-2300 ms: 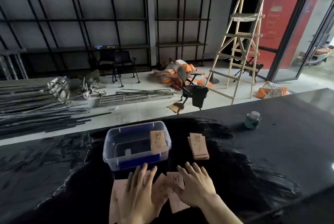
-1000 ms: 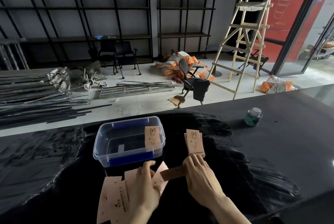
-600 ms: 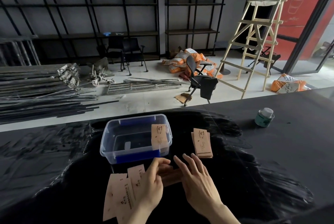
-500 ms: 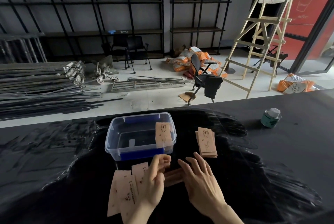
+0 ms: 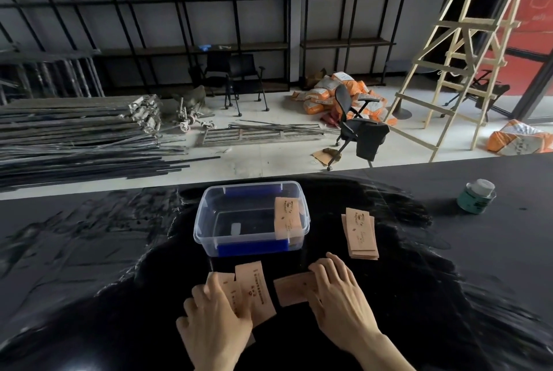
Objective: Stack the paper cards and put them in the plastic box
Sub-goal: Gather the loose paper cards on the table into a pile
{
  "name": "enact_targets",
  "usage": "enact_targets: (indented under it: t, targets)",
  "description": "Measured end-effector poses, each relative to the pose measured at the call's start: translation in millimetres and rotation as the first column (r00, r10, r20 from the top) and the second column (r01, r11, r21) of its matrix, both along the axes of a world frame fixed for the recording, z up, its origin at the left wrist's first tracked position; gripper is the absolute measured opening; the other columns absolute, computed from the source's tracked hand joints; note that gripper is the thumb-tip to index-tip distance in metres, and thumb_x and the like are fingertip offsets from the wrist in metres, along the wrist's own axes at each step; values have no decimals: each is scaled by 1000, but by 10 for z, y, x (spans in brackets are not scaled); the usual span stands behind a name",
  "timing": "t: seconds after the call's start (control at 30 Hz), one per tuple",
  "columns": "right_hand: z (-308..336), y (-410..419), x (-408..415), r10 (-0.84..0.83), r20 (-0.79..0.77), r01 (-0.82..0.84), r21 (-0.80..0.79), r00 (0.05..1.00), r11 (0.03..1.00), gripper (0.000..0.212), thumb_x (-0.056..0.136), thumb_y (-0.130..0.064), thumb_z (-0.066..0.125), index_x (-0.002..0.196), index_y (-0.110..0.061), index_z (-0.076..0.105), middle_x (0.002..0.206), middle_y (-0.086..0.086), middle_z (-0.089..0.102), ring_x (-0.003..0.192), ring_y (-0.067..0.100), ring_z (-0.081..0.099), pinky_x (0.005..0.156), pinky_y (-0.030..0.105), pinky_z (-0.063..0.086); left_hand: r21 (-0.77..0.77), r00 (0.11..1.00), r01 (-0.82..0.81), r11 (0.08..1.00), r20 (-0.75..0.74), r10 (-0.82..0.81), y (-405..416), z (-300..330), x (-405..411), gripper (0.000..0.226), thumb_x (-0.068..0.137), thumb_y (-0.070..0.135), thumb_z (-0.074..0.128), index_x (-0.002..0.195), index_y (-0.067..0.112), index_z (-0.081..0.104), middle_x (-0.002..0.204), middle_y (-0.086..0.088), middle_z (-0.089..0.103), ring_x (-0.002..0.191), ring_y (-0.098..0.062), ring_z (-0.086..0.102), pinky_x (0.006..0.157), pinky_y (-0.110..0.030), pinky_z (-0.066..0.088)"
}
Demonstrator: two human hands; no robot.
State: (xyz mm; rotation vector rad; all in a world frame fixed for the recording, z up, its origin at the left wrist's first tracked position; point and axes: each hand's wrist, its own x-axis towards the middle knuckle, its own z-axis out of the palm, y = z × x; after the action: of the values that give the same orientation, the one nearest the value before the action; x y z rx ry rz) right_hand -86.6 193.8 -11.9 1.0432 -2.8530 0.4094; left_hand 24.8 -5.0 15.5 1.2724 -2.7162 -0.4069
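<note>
A clear plastic box (image 5: 206, 221) with blue clips stands on the black table, and a stack of tan paper cards (image 5: 287, 219) leans inside its right end. A second card stack (image 5: 360, 233) lies right of the box. My left hand (image 5: 217, 321) rests flat on loose overlapping cards (image 5: 254, 290) in front of the box. My right hand (image 5: 341, 299) lies on the right end of a small sideways stack of cards (image 5: 291, 288), fingers spread over it.
A green-labelled jar (image 5: 475, 197) with a white lid stands at the far right of the black table (image 5: 89, 266). Beyond the table's far edge are the floor, metal bars, chairs and a wooden ladder.
Both hands held one small card bundle together in front of the box; now they have parted. The left hand moved back onto the loose cards, the right presses the bundle on the table.
</note>
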Motion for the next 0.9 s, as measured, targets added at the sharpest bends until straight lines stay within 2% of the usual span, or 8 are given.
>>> enact_targets:
  t: [0.17, 0.3, 0.43, 0.53, 0.63, 0.73, 0.8, 0.9]
  targets:
    - [25, -31, 52, 20, 25, -20, -7, 999, 1000, 47, 99, -35, 55, 141, -17, 47, 144, 2, 51, 148, 27, 32, 121, 39, 34, 237, 978, 84, 968, -206, -35, -71, 11, -61, 90, 73, 21, 86, 145, 32, 35, 134, -6, 46, 123, -27, 52, 97, -44, 55]
    - [49, -12, 86, 23, 7, -23, -45, 1000, 999, 42, 96, -32, 59, 134, -14, 53, 136, 4, 57, 140, 28, 42, 116, 40, 41, 209, 872, 277, 938, -465, -154, -77, 59, -108, 76, 72, -3, 83, 127, 38, 52, 109, 12, 57, 100, -10, 64, 81, -28, 58]
    - [35, -12, 114, 17, -16, -18, -63, 1000, 998, 40, 97, -33, 56, 133, -13, 55, 135, 3, 58, 139, 27, 45, 114, 40, 43, 138, 771, 491, 860, -528, -356, 36, 177, -335, 52, 77, 5, 84, 106, 41, 60, 90, 19, 65, 88, -1, 65, 75, -14, 57]
    - [3, 0, 135, -22, 16, 24, -119, 1000, 993, 61, 92, -31, 65, 146, -11, 44, 145, 5, 54, 141, 27, 44, 114, 39, 44, 181, 749, 582, 793, -499, -436, 213, 201, -529, 51, 81, 5, 81, 102, 46, 59, 91, 24, 64, 92, 6, 64, 76, -13, 59]
    - [-17, 10, 148, -16, -4, 15, -170, 1000, 985, 76, 90, -29, 67, 155, -14, 32, 153, 5, 47, 143, 26, 40, 114, 42, 44, 238, 729, 630, 739, -510, -457, 360, 170, -645, 43, 88, 6, 73, 102, 44, 59, 94, 24, 67, 92, 6, 67, 82, -11, 58]
    - [-19, -20, 153, 3, -89, -14, -116, 996, 993, 64, 92, -34, 69, 147, -18, 42, 144, 4, 59, 141, 29, 46, 110, 45, 49, 307, 699, 659, 686, -588, -407, 519, 147, -679, 38, 93, 1, 65, 102, 38, 57, 98, 16, 69, 96, 2, 68, 83, -13, 59]
    - [-7, -24, 135, 0, -94, -7, -78, 996, 997, 60, 94, -37, 66, 146, -15, 48, 137, 3, 64, 139, 30, 49, 111, 44, 48, 303, 689, 632, 713, -641, -338, 566, 136, -646, 36, 93, -3, 63, 104, 31, 58, 101, 13, 67, 97, -3, 67, 83, -15, 59]
    - [10, 4, 99, 19, -130, -24, -31, 991, 999, 56, 90, -38, 69, 138, -13, 56, 126, 5, 67, 131, 31, 56, 108, 45, 51, 232, 725, 417, 879, -668, -168, 429, 100, -523, 30, 89, -3, 66, 105, 23, 61, 103, 9, 65, 94, -6, 66, 79, -19, 55]
